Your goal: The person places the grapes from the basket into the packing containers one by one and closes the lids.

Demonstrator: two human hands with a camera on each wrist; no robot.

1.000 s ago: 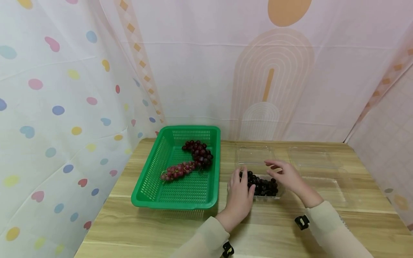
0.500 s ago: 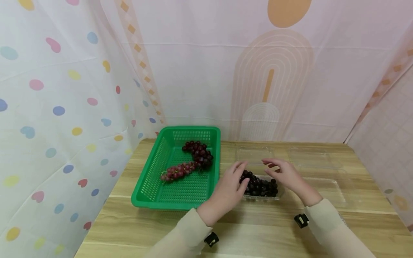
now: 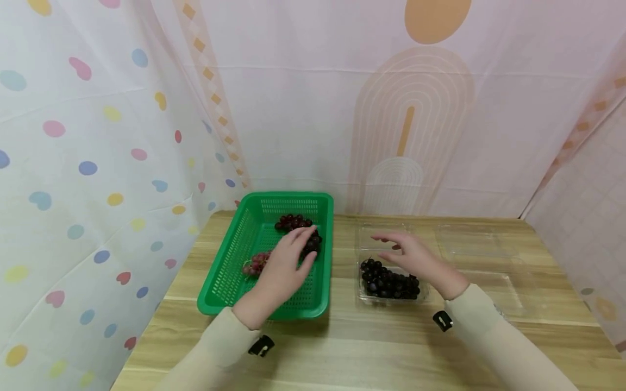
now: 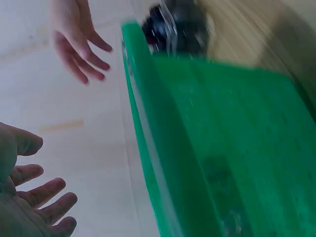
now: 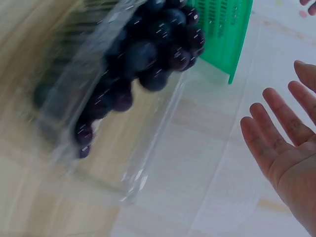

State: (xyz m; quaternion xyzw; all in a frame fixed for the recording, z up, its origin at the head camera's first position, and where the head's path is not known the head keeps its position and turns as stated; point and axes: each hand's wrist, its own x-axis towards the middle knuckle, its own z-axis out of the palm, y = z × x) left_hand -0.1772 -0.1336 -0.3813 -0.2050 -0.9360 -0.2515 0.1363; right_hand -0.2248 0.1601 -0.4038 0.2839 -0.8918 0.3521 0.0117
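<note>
My left hand [image 3: 285, 270] reaches over the green basket [image 3: 204, 300], fingers spread and holding nothing. Beneath and beyond it lie a dark red grape bunch [image 3: 292, 221] and a pinkish red one [image 3: 254, 264], both partly hidden by the hand. To the right, a bunch of black grapes [image 3: 389, 283] fills most of a clear plastic box [image 3: 363, 297]. Above that box hovers my right hand [image 3: 415, 262], its fingers parted around nothing. In the right wrist view the right hand [image 5: 291, 148] is seen apart from the black grapes [image 5: 140, 54].
Behind the filled box is its clear lid [image 3: 383, 228]. Another clear plastic container [image 3: 494, 282] lies at the right of the wooden table [image 3: 342, 358], with a clear lid [image 3: 474, 239] behind it. A patterned curtain [image 3: 293, 136] hangs along the back edge.
My left hand has left the black grapes and moved left over the green basket. The right hand has shifted slightly left above the box. The black grapes stay in place.
</note>
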